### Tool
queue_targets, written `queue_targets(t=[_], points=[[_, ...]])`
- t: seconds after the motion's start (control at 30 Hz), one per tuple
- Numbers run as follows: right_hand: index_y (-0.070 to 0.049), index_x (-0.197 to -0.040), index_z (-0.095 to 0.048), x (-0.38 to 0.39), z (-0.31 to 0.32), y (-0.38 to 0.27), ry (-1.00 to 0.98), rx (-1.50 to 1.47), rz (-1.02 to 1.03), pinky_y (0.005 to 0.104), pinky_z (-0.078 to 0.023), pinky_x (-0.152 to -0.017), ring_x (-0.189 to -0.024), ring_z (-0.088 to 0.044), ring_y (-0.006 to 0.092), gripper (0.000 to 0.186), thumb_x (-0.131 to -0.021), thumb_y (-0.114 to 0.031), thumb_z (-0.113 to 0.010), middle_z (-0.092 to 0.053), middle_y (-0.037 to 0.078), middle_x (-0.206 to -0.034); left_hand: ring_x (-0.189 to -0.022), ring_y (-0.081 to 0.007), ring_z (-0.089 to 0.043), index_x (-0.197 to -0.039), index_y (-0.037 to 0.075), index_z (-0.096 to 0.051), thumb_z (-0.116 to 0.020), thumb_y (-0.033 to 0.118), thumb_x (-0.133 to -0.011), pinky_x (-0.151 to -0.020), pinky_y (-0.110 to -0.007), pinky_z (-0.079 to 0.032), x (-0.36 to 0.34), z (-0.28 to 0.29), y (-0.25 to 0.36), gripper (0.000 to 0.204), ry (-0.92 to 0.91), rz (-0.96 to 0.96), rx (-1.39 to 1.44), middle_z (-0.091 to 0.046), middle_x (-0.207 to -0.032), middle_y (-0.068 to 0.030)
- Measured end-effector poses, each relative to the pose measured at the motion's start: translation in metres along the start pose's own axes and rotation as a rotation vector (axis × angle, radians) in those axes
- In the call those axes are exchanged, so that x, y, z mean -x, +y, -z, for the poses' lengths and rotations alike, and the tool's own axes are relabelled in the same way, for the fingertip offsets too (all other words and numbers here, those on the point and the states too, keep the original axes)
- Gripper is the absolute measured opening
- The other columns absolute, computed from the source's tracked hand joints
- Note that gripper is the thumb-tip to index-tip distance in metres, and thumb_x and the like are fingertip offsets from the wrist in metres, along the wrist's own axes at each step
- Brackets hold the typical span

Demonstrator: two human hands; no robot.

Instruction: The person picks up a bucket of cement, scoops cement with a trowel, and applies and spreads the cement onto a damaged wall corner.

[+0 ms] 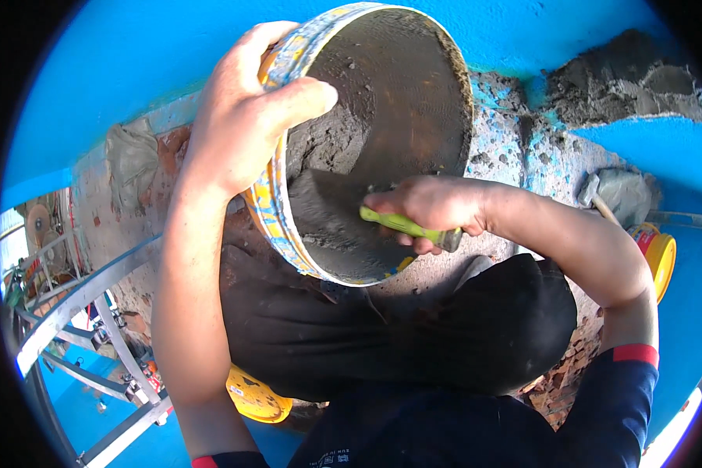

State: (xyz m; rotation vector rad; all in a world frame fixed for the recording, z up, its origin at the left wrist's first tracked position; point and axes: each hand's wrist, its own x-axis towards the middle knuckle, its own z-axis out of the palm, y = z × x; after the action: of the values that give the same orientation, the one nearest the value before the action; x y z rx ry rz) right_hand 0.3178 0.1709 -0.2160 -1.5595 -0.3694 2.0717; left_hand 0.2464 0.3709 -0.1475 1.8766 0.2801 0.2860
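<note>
A bucket [271,204] with a white rim and a smeared yellow and blue outside is tilted, its mouth facing me. Grey wet mortar [335,136] lies in it and coats its inner wall. My left hand [246,125] is closed on the bucket's upper left rim, thumb over the edge, fingers behind it. Inside the mouth, my right hand [437,204] wraps round the lime-green handle of a trowel [402,224]. The trowel's mortar-covered blade points left into the mortar, and its outline is hard to make out.
A metal ladder [93,300] stands at the left. One yellow bucket [257,398] is below my legs, another yellow bucket [663,261] at the right. Near that one lies a hammer [597,195]. Mortar [624,82] covers part of the blue wall [164,47] at upper right.
</note>
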Motion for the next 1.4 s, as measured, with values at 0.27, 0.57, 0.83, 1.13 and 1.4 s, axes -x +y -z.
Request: queue_targets(t=[0.27,0.57,0.83,1.13,1.4], points=[[-0.002,-0.108,-0.062,-0.006,0.008,-0.003,0.536,1.445,0.444,0.0424,-0.056,-0.067,-0.078,-0.071,0.0319,0.034,-0.094,-0.030,-0.052,-0.070,0.019,-0.084,-0.089,-0.0092,-0.056,-0.121,-0.003,-0.054,-0.071,0.011,-0.075,-0.082,-0.026,-0.048,-0.001,-0.001,0.006,0.051,-0.018,0.021,-0.014,-0.061,-0.100,-0.0034],[0.003,-0.123,-0.055,-0.026,0.036,0.001,0.593,1.378,0.274,0.0374,-0.055,-0.070,-0.088,-0.070,0.0258,0.038,-0.092,-0.018,-0.049,-0.070,0.015,-0.097,-0.112,-0.0194,-0.052,-0.128,-0.003,-0.047,-0.062,0.010,-0.073,-0.101,-0.033,-0.038,-0.004,-0.014,0.007,0.058,-0.067,0.062,0.002,-0.055,-0.117,-0.0089],[0.005,-0.123,-0.056,-0.104,0.039,0.008,0.697,1.108,0.179,0.0379,-0.055,-0.082,-0.102,-0.068,0.0274,0.039,-0.093,-0.021,-0.054,-0.067,0.017,-0.114,-0.112,-0.0232,-0.051,-0.126,-0.005,-0.047,-0.063,0.012,-0.068,-0.102,-0.036,-0.037,-0.008,-0.029,0.020,0.063,-0.046,-0.058,-0.199,-0.053,-0.116,-0.0123],[-0.007,-0.112,-0.060,0.025,0.047,0.042,0.902,1.134,0.407,0.0467,-0.055,-0.069,-0.079,-0.069,0.0327,0.032,-0.083,-0.020,-0.064,-0.067,0.015,-0.097,-0.113,-0.0213,-0.052,-0.131,-0.003,-0.046,-0.060,0.014,-0.071,-0.101,-0.033,-0.038,-0.001,-0.001,0.018,0.065,0.074,0.086,-0.051,-0.056,-0.120,-0.0118],[-0.005,-0.105,-0.056,0.075,0.045,0.211,0.975,0.019,0.519,0.0387,-0.046,-0.066,-0.075,-0.060,0.0219,0.027,-0.082,-0.015,-0.066,-0.062,0.009,-0.086,-0.118,-0.0242,-0.050,-0.135,-0.005,-0.043,-0.058,0.020,-0.071,-0.103,-0.033,-0.036,0.002,0.036,0.007,0.070,0.103,0.159,0.054,-0.053,-0.127,-0.0152]])
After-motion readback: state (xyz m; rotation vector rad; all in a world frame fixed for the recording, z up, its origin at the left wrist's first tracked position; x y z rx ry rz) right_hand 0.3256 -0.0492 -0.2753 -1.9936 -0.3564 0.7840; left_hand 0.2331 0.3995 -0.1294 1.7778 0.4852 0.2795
